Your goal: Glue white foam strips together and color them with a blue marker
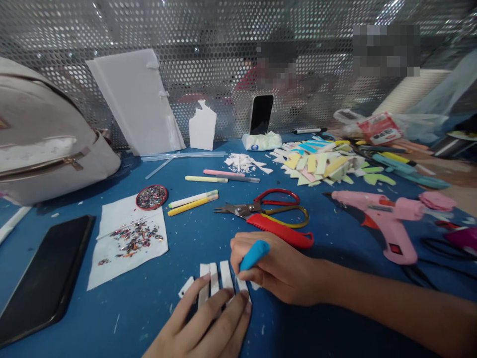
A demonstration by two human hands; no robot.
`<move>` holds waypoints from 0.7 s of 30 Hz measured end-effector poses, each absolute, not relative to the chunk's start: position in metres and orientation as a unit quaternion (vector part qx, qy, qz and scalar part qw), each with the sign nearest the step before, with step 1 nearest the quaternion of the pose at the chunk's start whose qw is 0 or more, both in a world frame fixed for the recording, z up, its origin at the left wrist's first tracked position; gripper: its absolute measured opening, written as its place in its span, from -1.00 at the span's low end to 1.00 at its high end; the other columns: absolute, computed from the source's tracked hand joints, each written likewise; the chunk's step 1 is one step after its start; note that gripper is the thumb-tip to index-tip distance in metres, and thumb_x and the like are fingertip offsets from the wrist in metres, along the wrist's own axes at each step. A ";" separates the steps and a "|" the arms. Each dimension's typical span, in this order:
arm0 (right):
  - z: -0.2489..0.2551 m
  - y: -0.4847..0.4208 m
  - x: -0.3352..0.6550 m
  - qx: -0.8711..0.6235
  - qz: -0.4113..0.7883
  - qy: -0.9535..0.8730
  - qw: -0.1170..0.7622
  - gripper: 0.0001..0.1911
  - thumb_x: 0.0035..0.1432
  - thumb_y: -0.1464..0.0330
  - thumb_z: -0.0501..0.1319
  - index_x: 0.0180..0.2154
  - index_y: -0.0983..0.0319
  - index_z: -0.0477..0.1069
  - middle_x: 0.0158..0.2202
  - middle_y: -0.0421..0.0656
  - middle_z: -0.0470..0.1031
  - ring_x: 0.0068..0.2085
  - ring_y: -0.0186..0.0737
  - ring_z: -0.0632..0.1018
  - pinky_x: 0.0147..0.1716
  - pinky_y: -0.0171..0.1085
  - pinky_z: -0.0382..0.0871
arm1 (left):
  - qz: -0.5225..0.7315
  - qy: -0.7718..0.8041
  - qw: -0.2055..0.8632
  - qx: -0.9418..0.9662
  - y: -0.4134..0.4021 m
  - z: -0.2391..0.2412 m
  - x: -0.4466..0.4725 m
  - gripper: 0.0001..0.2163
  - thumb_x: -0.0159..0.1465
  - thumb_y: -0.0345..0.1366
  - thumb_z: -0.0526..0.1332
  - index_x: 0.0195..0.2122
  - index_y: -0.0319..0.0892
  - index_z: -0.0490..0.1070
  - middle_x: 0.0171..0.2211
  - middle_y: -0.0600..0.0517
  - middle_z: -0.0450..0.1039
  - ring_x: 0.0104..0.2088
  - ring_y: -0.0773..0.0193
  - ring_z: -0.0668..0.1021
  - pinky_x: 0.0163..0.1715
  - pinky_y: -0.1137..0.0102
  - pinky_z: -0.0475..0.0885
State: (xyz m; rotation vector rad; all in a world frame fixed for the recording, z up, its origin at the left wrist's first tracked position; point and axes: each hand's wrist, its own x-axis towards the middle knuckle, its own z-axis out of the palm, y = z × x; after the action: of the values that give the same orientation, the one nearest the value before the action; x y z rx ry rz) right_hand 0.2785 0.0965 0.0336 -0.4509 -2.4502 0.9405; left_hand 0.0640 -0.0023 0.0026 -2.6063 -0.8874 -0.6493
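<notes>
My left hand (212, 320) lies with its fingers spread over several white strips (224, 272), pressing them on the blue table. In my right hand (276, 268) a blue marker (255, 254) is gripped, its tip end down at the rightmost strip; the fingers hide the tip. A small white scrap (186, 287) with a dark spot sits left of the strips. Just beyond my right hand are scissors (261, 206) with red and yellow handles and a red cutter (283, 231).
A pink glue gun (383, 214) rests at the right, its cable trailing. Coloured pens (194, 204), a paper with glitter bits (130, 268), a black phone (44, 278) and a bag (48, 134) are on the left. Cut coloured strips (320, 164) lie piled behind.
</notes>
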 end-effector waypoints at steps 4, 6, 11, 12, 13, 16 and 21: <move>0.033 0.099 0.279 -0.154 0.338 -0.898 0.235 -0.54 0.53 0.04 -0.17 -0.29 0.17 0.24 -0.37 -0.20 0.39 -0.38 -0.23 0.35 -0.30 -0.23 0.24 | -0.223 -0.313 0.158 -0.909 -0.003 0.001 0.064 -0.70 0.54 -0.38 0.02 0.09 -0.08 0.53 0.03 0.24 0.56 0.07 0.33 0.47 0.47 0.13 -0.19; 0.034 0.099 0.278 -0.155 0.331 -0.901 0.234 -0.54 0.54 0.07 -0.18 -0.29 0.17 0.25 -0.38 -0.20 0.39 -0.38 -0.22 0.35 -0.30 -0.22 0.23 | -0.220 -0.313 0.159 -0.910 -0.003 0.001 0.064 -0.70 0.55 -0.38 0.02 0.09 -0.07 0.53 0.05 0.24 0.55 0.08 0.33 0.47 0.47 0.13 -0.20; 0.039 0.101 0.278 -0.133 0.329 -0.911 0.210 -0.48 0.52 0.03 -0.22 -0.31 0.17 0.27 -0.38 -0.18 0.40 -0.37 -0.21 0.33 -0.25 -0.19 0.26 | -0.219 -0.315 0.156 -0.910 -0.003 0.003 0.064 -0.69 0.55 -0.37 0.00 0.08 -0.07 0.54 0.05 0.24 0.55 0.06 0.34 0.49 0.47 0.14 -0.20; 0.039 0.101 0.278 -0.133 0.325 -0.913 0.207 -0.47 0.52 0.03 -0.23 -0.31 0.17 0.27 -0.38 -0.18 0.41 -0.36 -0.20 0.33 -0.23 -0.17 0.27 | -0.220 -0.315 0.154 -0.910 -0.003 0.003 0.064 -0.68 0.55 -0.38 -0.01 0.08 -0.07 0.54 0.05 0.24 0.56 0.05 0.34 0.49 0.47 0.14 -0.20; 0.040 0.101 0.279 -0.133 0.323 -0.914 0.205 -0.46 0.52 0.03 -0.24 -0.31 0.18 0.28 -0.37 -0.17 0.41 -0.35 -0.20 0.34 -0.20 -0.16 0.27 | -0.221 -0.315 0.154 -0.910 -0.003 0.003 0.064 -0.68 0.55 -0.39 -0.01 0.07 -0.07 0.54 0.04 0.24 0.56 0.05 0.34 0.49 0.47 0.14 -0.20; 0.039 0.102 0.280 -0.124 0.317 -0.918 0.205 -0.47 0.53 0.04 -0.24 -0.29 0.18 0.30 -0.36 -0.17 0.41 -0.35 -0.20 0.34 -0.20 -0.17 0.27 | -0.229 -0.318 0.153 -0.907 -0.003 0.002 0.065 -0.69 0.55 -0.38 0.00 0.07 -0.08 0.54 0.02 0.24 0.57 0.05 0.33 0.48 0.47 0.14 -0.20; 0.037 0.102 0.280 -0.118 0.307 -0.920 0.213 -0.48 0.53 0.06 -0.23 -0.28 0.19 0.31 -0.36 -0.18 0.40 -0.36 -0.21 0.32 -0.25 -0.19 0.23 | -0.238 -0.318 0.158 -0.904 -0.003 -0.001 0.066 -0.68 0.56 -0.38 -0.01 0.06 -0.07 0.55 0.02 0.25 0.57 0.04 0.34 0.49 0.47 0.13 -0.18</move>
State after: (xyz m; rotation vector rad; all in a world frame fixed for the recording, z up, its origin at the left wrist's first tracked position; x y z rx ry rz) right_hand 0.2799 0.1019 0.0368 -0.3285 -2.5540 0.8520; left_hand 0.0656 -0.0028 -0.0012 -2.5849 -0.9107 -0.6796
